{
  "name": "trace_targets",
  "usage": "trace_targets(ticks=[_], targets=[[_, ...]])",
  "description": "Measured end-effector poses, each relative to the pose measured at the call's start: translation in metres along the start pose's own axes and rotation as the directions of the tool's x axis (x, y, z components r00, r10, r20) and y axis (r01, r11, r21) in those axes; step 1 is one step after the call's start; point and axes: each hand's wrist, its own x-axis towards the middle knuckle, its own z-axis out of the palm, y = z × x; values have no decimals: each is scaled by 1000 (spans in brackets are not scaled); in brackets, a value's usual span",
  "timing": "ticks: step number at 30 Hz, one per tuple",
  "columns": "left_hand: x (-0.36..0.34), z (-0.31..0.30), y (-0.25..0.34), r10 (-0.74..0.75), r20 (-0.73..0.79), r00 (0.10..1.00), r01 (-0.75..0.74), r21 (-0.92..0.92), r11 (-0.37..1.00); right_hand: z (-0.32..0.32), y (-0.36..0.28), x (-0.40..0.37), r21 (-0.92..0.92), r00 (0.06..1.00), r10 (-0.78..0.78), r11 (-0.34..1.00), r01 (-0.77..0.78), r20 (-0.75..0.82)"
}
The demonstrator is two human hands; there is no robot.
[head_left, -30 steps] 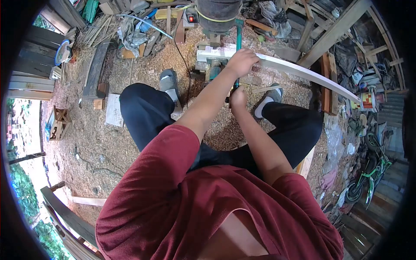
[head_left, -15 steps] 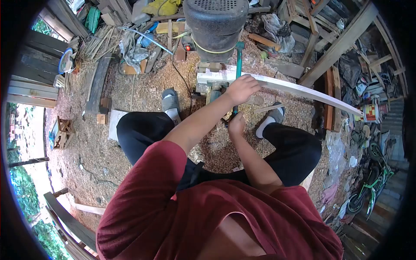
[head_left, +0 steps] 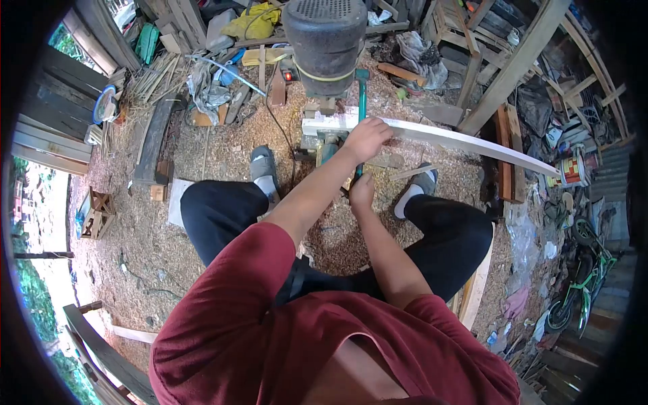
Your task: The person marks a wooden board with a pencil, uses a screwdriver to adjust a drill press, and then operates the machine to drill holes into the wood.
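Note:
A green bar clamp (head_left: 362, 98) with a short head at its far end lies across a long, pale, curved strip of wood (head_left: 466, 140). My left hand (head_left: 366, 140) is closed over the clamp's bar where it crosses the wood, its fingers bent to the right against the strip. Nearer my body, my right hand (head_left: 362, 192) is wrapped round the clamp's near end, and a dark part shows beside it. My palms hide the exact grips. Left of my left hand, a green metal fitting (head_left: 331, 138) sits under the strip's end.
A dark machine housing (head_left: 325, 44) with a perforated top stands ahead, a lit red switch (head_left: 289, 76) beside it. The strip's far end reaches a round tin (head_left: 572, 171). Wood shavings (head_left: 229, 155) cover the ground. A green bicycle (head_left: 579, 287) lies at right.
The view has shifted slightly, so the machine, wood and hands appear a little further left. Both hands keep their places on the clamp.

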Motion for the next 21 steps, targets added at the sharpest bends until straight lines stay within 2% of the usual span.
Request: trace_targets(ticks=[1, 4, 5, 8, 9, 11, 12, 13, 14, 15, 16, 17, 19, 20, 21], targets=[[2, 0, -4, 25, -26, 999, -26, -26, 999, 3, 3, 6, -108, 999, -26, 994, 22, -30], [3, -1, -7, 71, 17, 997, -71, 2, 997, 11, 18, 13, -71, 990, -80, 995, 72, -118], [5, -2, -8, 79, 4, 997, -79, 13, 997, 11, 25, 19, -50, 997, -68, 997, 66, -33], [-3, 1, 2, 40, -8, 999, -40, 51, 998, 6, 18, 15, 38, 998, -27, 999, 25, 50], [-5, -1, 7, 3, -27, 1000, -3, -3, 1000, 0, 11, 11, 35, 998, -35, 999, 33, 48], [-9, -6, 14, -31, -49, 998, 28, -53, 998, -12, -4, 3, 130, 956, 153, 973, -190, 252], [-15, -10, 20, -133, -149, 980, 98, -225, 970, -20, -15, -6, 132, 956, 148, 974, -186, 254], [-24, -19, 29, -248, -223, 943, 145, -394, 907, -27, -24, -15, 218, 934, 132, 953, -211, 331], [-37, -29, 38, -243, -219, 945, 144, -389, 910, -33, -32, -25, 301, 908, 109, 922, -244, 405], [-50, -50, 53, -387, -270, 882, 241, -448, 861, -39, -31, -31, 402, 874, -16, 892, -207, 486], [-66, -65, 66, -523, -307, 795, 325, -512, 795, -42, -36, -38, 407, 873, -16, 889, -211, 487], [-86, -70, 76, -521, -304, 798, 326, -510, 796, -47, -45, -49, 372, 876, -15, 909, -189, 481], [-115, -72, 86, -714, -346, 608, 493, -540, 682, -57, -66, -67, 350, 889, -55, 929, -122, 455], [-121, -70, 83, -710, -346, 614, 488, -541, 685, -60, -76, -75, 355, 891, -58, 927, -118, 450], [-123, -67, 78, -807, -318, 498, 513, -642, 570, -64, -95, -85, 332, 904, -6, 931, -151, 428]])
